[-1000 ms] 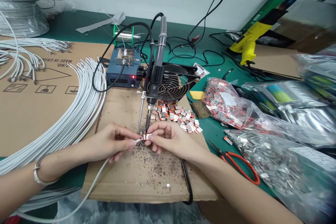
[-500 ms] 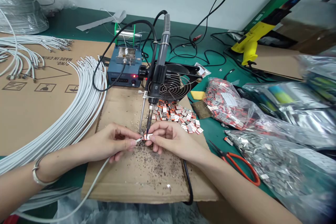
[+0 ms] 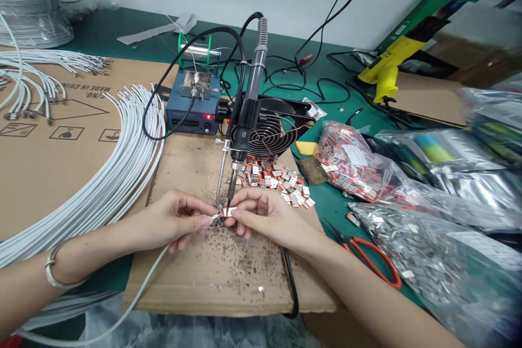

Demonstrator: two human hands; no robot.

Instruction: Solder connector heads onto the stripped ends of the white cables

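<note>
Between the thumb and fingers of my left hand [image 3: 185, 221] is the end of a white cable [image 3: 151, 273], which trails down to the lower left. My right hand [image 3: 261, 215] pinches a small metal USB connector [image 3: 231, 211] with an orange part, held against the cable's end. Directly over that joint, the tip of a soldering iron [image 3: 242, 138] points down from its stand, with a thin solder feed tube [image 3: 221, 176] beside it. Whether the tip touches the connector is too small to tell. Solder debris [image 3: 240, 261] is scattered on the cardboard [image 3: 183, 293] below.
A pile of connectors [image 3: 285, 182] lies behind my right hand, before a black fan [image 3: 271, 128]. The blue solder feeder [image 3: 191, 111] stands behind. White cables [image 3: 101, 185] bundle at left. Red-handled cutters [image 3: 375, 261] and bags of parts [image 3: 416, 255] lie at right.
Both hands hold nearly the same place and grip under the iron. The whole view has shifted very slightly.
</note>
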